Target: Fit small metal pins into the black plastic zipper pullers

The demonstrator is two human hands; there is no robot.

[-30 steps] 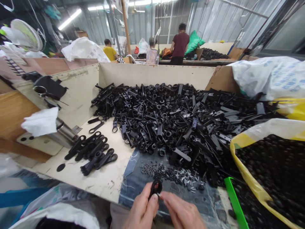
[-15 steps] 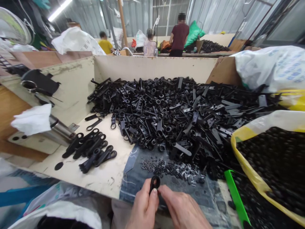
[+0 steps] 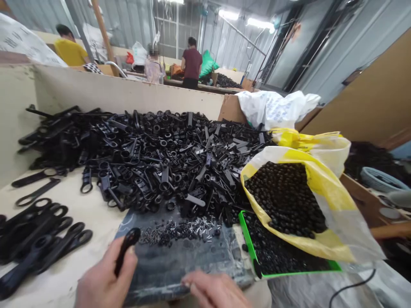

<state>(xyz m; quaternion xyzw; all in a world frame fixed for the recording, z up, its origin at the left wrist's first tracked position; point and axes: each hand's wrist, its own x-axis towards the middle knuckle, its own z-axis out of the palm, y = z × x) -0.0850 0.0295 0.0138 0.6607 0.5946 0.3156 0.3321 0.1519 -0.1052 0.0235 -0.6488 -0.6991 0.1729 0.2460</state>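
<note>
Found ring-ended part (image 3: pixel 126 247) smooth and plastic-looking; noted shiny metal pins (image 3: pixel 202 226), glossy beads (image 3: pixel 285 201), creased plastic-film sack (image 3: pixel 308 247), smooth plastic tray (image 3: pixel 247 240), scuffed mat (image 3: pixel 167 265).

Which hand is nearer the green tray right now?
Right. The right hand is left of the green tray, not touching it; the left hand, holding a black part, is farther left.

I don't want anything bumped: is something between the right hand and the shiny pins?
Nothing visible: just mat lies between the right hand and the pins. The left hand, holding a black part, is off to the left.
</note>
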